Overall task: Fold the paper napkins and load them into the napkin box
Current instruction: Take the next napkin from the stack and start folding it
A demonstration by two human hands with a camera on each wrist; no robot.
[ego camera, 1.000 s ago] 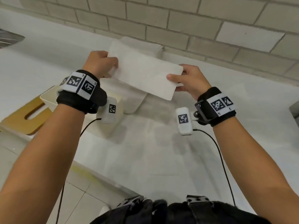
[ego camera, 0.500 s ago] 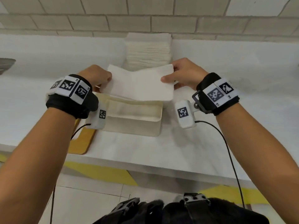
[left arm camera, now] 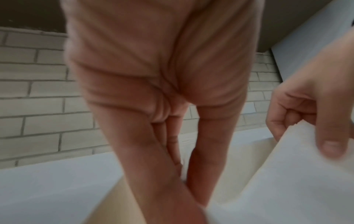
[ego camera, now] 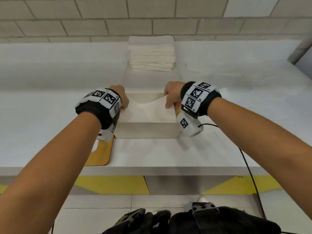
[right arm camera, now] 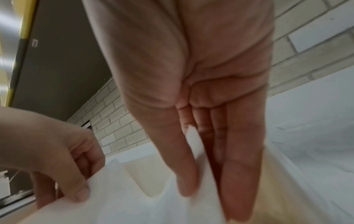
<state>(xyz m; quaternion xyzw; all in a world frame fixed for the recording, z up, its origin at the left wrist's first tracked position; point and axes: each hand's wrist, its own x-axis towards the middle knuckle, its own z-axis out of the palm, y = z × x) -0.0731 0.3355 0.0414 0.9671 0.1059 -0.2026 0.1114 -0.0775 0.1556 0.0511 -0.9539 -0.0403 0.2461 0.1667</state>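
Note:
A folded white napkin (ego camera: 148, 111) sags into the open top of the cream napkin box (ego camera: 146, 130) at the middle of the counter. My left hand (ego camera: 120, 98) pinches the napkin's left end between thumb and fingers, and my right hand (ego camera: 171, 96) pinches its right end. The right wrist view shows the napkin (right arm camera: 193, 151) caught between my right thumb and fingers, with my left hand (right arm camera: 63, 163) holding the far end. In the left wrist view my left hand (left arm camera: 184, 166) reaches down beside the napkin (left arm camera: 287, 174), blurred.
A stack of unfolded white napkins (ego camera: 152, 54) stands behind the box against the brick wall. A wooden lid (ego camera: 101, 152) lies on the counter left of the box, under my left wrist. The counter's front edge (ego camera: 152, 168) runs just below the box.
Both hands have lowered the napkin from chest height, in front of the stack, down into the box opening. The napkin now bows in the middle.

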